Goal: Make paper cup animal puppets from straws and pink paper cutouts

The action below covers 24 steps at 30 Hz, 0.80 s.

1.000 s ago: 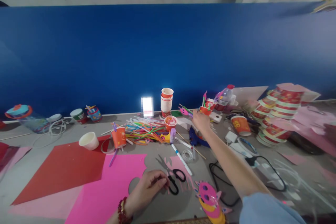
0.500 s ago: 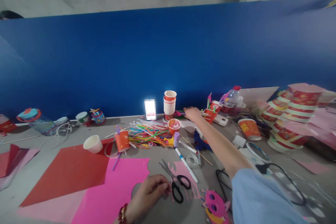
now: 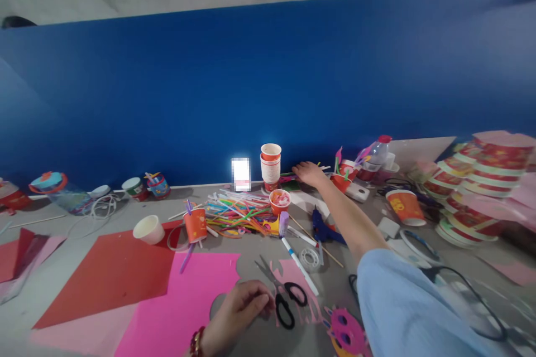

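My left hand (image 3: 248, 307), with a beaded bracelet (image 3: 196, 341) on its wrist, rests on the table with fingers curled in. Nothing shows in it. Its fingertips are beside the black handles of the scissors (image 3: 285, 292), whose blades lie parted over pink paper scraps (image 3: 298, 276). Stretched far forward, my right hand (image 3: 309, 173) reaches down among craft pieces at the foot of the blue panel. Its fingers look extended over a dark green piece (image 3: 292, 185); the fingertips are partly hidden. The stacked paper cups (image 3: 271, 170) stand just left of it.
Pipe cleaners (image 3: 238, 215) lie in a heap mid-table. A blue glue gun (image 3: 324, 228), white marker (image 3: 300, 268) and tape roll (image 3: 310, 257) are near my right forearm. Red paper (image 3: 111, 273) and pink paper (image 3: 180, 301) cover the left. Decorated cup stacks (image 3: 489, 178) rise at right.
My right hand has shifted slightly toward the panel and downward among the pieces there. The left hand stays beside the scissors. The view has turned slightly left.
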{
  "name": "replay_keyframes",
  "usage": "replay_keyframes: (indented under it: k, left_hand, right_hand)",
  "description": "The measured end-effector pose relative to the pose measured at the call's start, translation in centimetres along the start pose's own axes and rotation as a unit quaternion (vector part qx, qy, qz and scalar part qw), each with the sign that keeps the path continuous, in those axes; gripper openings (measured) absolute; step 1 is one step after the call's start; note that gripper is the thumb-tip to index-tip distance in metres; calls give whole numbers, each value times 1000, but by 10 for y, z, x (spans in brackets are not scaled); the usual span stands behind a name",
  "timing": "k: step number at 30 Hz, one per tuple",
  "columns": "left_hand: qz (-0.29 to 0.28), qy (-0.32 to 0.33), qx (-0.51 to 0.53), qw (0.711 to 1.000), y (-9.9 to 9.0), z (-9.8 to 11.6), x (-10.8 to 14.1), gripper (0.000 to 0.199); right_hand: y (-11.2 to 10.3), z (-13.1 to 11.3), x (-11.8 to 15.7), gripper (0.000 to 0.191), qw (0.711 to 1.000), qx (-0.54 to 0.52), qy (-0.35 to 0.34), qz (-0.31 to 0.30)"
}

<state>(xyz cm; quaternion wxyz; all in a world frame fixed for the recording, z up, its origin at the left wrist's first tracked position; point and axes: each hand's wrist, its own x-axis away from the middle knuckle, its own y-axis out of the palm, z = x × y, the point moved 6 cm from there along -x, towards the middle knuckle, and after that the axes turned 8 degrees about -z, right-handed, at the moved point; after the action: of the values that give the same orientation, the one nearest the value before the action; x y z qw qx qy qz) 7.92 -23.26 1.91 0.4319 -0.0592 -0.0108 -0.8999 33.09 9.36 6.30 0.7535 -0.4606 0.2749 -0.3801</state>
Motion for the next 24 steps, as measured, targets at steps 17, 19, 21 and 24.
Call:
replay_keyframes:
  k: [17,19,21,24]
  left_hand:
    - [67,12,-67,995,-42,5,16,39]
    - [160,22,-154,975,-75,11,26,37]
    - [306,24,-235,922,-119,20,44,36]
    - [447,3,-281,849,-178,28,63,52]
  right_hand:
    - [-37,-7,35,24,998,7,64,27]
    - [-42,-4,32,30,996,6,79,32]
    - [-44,-4,29,34,996,2,88,32]
    - [-40,-7,26,33,994,-14,106,16]
